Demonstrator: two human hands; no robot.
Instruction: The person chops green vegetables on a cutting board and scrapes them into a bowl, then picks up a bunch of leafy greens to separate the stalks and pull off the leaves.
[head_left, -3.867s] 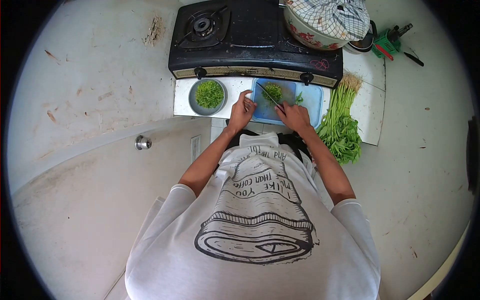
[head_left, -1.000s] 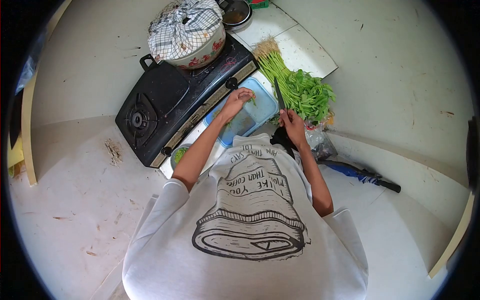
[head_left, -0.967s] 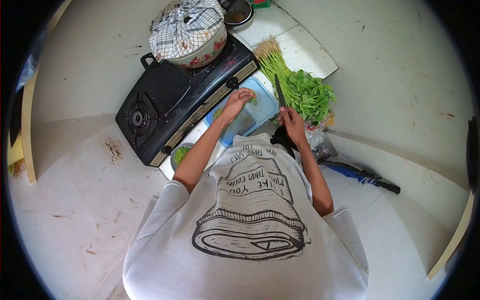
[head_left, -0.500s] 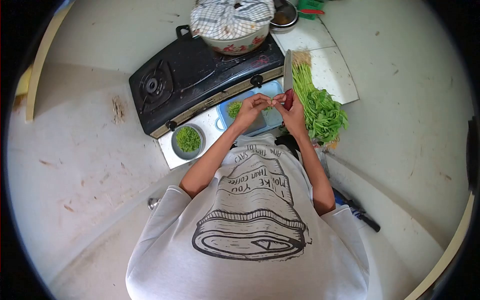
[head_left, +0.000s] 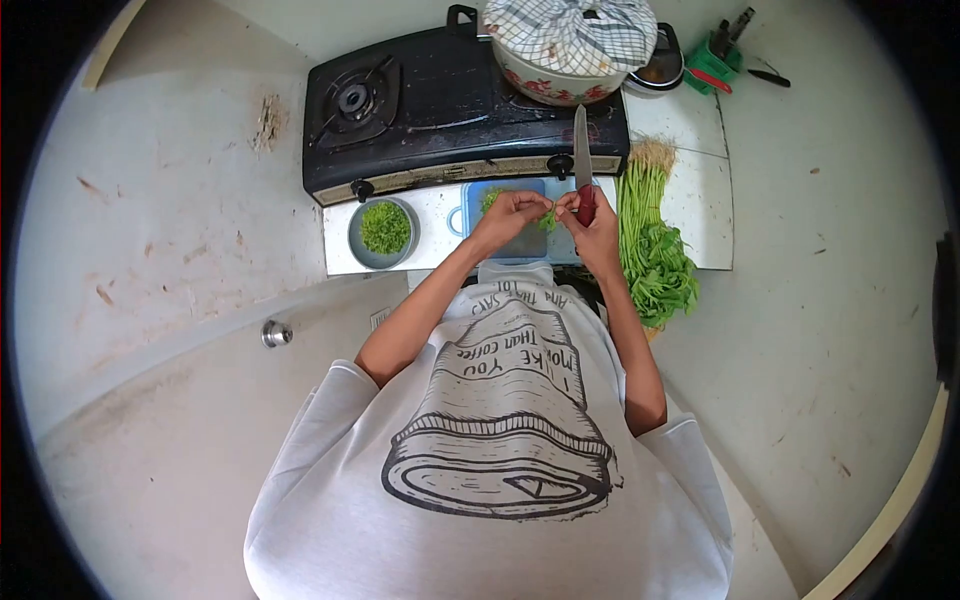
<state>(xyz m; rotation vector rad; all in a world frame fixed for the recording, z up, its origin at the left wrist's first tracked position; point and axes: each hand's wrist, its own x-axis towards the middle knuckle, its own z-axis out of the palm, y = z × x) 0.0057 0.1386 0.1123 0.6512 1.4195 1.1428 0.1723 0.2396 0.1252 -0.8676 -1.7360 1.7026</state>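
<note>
My right hand [head_left: 597, 238] is closed around the red handle of a kitchen knife [head_left: 583, 150], whose blade points up and away from me. Thumb and fingertips of my left hand [head_left: 512, 215] are pinched together close to my right fingertips. A small green sprig [head_left: 548, 219] shows between the two hands; which fingers grip it is hard to make out. Below them lies a blue cutting board [head_left: 470, 200] with chopped greens [head_left: 490, 198] at its left. To the right, a bunch of long-stemmed leafy greens [head_left: 655, 255] lies with its roots pointing away.
A grey bowl [head_left: 356, 248] of chopped greens stands left of the board. Behind is a black gas stove [head_left: 440, 85] carrying a cloth-covered flowered pot [head_left: 560, 88]. A small pan [head_left: 660, 75] and a green knife holder [head_left: 712, 62] are at the back right.
My view has turned and levelled, so the stove and counter sit differently in it. My hands stay close together, with the knife still in my right hand. More of the green sprig shows between them.
</note>
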